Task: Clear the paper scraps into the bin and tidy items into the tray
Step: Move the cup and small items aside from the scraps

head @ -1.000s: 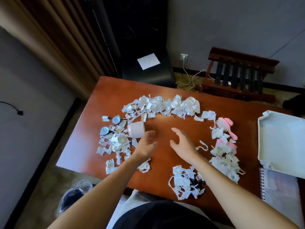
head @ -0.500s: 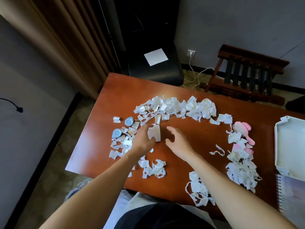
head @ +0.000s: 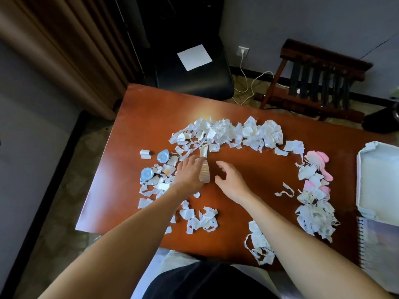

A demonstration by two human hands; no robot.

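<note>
Paper scraps (head: pixel 228 131) lie in a broad arc along the far side of the desk (head: pixel 151 108), running down toward both side edges, with smaller clumps near the front edge. Among them sit small items: two blue cases (head: pixel 147 174) near the left edge and a pink hairbrush (head: pixel 317 161) near the right edge, just short of the white tray (head: pixel 380 182), which rests at the right edge on a spiral notebook (head: pixel 380 247).

The left hand (head: pixel 190 173) rests over a ribbed white roll-like thing (head: pixel 204 173), fingers curled on it; whether it is fully gripped I cannot tell. The thing's long axis runs from the front edge toward the far edge, its narrow end pointing away from the person. The right hand (head: pixel 232 180) hovers just beside it, spread wide and holding nothing.

Risks, as I judge them: sweeping scraps by hand could drag the blue cases or hairbrush along toward the bin, since they are half buried. Light scraps near the front edge could slip off the desk. The bin itself is not clearly in view.
</note>
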